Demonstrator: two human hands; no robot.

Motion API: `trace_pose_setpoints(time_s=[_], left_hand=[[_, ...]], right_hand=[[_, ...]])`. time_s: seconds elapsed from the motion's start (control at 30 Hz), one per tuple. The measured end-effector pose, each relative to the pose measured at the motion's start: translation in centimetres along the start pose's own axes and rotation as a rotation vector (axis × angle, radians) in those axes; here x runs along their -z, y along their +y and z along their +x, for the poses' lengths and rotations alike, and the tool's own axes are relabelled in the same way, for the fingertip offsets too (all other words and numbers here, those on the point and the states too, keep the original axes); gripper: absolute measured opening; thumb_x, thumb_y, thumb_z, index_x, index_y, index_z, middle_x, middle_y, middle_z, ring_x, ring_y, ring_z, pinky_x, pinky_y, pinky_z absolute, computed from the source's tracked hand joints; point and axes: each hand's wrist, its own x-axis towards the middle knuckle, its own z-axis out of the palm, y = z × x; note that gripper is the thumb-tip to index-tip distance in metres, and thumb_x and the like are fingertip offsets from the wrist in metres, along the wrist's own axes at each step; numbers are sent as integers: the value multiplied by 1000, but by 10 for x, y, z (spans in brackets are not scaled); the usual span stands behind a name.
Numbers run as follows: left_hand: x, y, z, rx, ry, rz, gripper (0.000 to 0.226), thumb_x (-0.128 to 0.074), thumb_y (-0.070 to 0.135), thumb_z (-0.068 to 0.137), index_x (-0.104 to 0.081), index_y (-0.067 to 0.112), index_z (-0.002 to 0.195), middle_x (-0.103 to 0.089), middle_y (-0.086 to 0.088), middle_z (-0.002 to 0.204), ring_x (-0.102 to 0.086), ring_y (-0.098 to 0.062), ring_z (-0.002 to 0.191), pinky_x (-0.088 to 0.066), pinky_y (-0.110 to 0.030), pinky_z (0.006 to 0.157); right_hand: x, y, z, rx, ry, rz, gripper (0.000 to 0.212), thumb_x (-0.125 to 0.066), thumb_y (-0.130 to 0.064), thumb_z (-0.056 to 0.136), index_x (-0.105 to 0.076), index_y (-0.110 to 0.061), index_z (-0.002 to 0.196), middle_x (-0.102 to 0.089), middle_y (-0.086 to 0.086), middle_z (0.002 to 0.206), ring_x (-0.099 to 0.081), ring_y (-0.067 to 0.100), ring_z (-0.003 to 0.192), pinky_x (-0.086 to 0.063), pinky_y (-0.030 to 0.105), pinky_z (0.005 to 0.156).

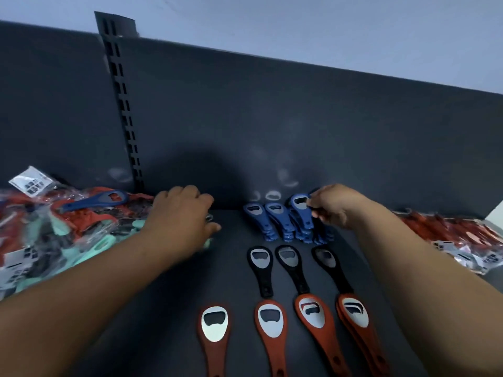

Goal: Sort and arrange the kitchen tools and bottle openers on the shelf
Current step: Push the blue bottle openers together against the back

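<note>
Fingers (318, 211) of the right hand (336, 208) pinch the blue bottle opener (298, 210) atop the back-row stacks on the shelf (174, 308) — a careless tug could scatter them — while the left hand (179, 216) reaches beside the bagged pile (68, 229), its grip hidden.

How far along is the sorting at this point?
Done: blue openers lie in a back row, black openers in the middle, red openers in front. In hand: the right hand pinches the rightmost blue opener; the left hand is by the left pile, and anything it holds is hidden. Left: that bagged pile, the loose blue opener on it, and the right pile.
</note>
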Motion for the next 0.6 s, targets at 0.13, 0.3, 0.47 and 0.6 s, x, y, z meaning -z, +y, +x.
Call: trace_pose_setpoints(time_s=[0.13,0.3,0.47,0.6], left_hand=[[0,-18,-9,24,2,43,55,-51,64,82,-50,32,127,-51,3,125,-46,-22,118,-35,-35,94],[6,-37,-20,57,4,26,60,-50,64,82,-48,30,132,-50,1,130,-45,-23,122,-35,-35,100],[21,-80,-34,96,-28,-3,64,-49,63,84,-43,28,137,-49,-3,134,-44,-27,124,-37,-39,103],[29,-129,-51,150,-81,18,69,-52,64,81,-43,26,138,-51,-5,132,-46,-28,123,-40,-41,102]], right_hand=[[-11,-4,6,-46,42,-164,19,-56,-2,92,-51,-4,74,-52,11,60,-48,17,50,-35,23,44],[-16,-7,5,-18,146,-375,25,-60,-9,91,-54,-4,67,-59,11,61,-54,19,49,-42,24,43],[-27,-24,-15,205,278,-537,15,-55,-15,90,-62,-5,82,-64,13,89,-61,30,85,-52,35,78],[-81,-52,-63,472,137,-398,11,-64,-21,87,-66,-15,96,-68,5,97,-63,25,95,-50,38,89]])
